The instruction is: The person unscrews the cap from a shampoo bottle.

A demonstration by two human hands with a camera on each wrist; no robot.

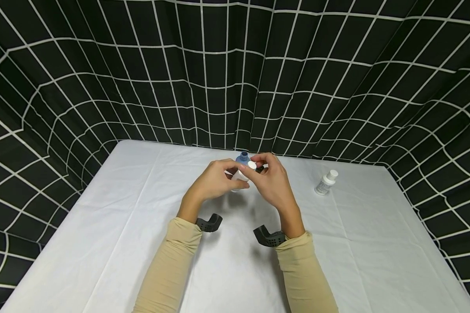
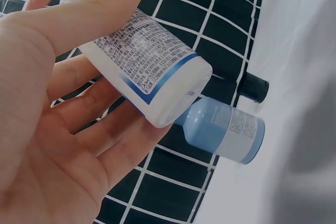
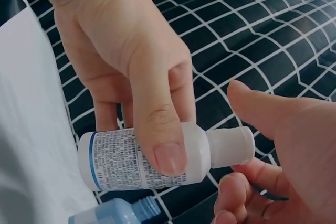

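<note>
My left hand [image 1: 218, 179] grips a white bottle [image 2: 142, 56] with a printed label and a blue stripe, its thumb pressed along the label. The bottle lies tilted, its white cap [image 3: 231, 146] toward my right hand [image 1: 272, 180]. In the right wrist view, the right thumb is raised apart from the cap, and the curled fingers sit just below it; whether they touch it cannot be told. A blue bottle [image 2: 220, 129] with an uncovered threaded neck stands on the table just behind the hands.
A small black cylindrical piece [image 2: 254, 87] is beside the blue bottle. Another white capped bottle [image 1: 326, 182] stands to the right on the white-covered table [image 1: 141, 243]. A black curtain with a white grid [image 1: 219, 78] hangs behind the table and at its sides.
</note>
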